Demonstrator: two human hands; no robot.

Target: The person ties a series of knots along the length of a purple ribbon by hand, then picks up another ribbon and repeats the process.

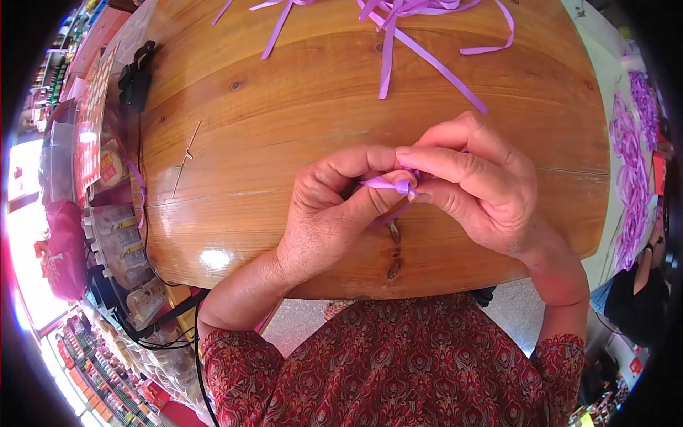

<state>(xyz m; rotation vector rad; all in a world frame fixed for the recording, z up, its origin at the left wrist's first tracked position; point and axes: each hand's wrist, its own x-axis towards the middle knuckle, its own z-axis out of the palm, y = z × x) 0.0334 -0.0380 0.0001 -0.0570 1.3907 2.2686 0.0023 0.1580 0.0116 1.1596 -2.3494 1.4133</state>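
My left hand (331, 213) and my right hand (477, 181) meet over the near middle of a wooden table (284, 107). Both pinch a folded piece of purple ribbon (398, 186) between thumbs and forefingers. A short end of it hangs down below my fingers. Loose purple ribbon strips (398, 43) lie at the far edge of the table, one long strand running toward my right hand.
A thin needle-like stick (186, 156) lies on the table's left part. A black clip with a cable (135, 75) sits at the left edge. Plastic bags and boxes of goods (121, 242) stand left of the table. More purple ribbon loops (629, 171) lie on a surface at right.
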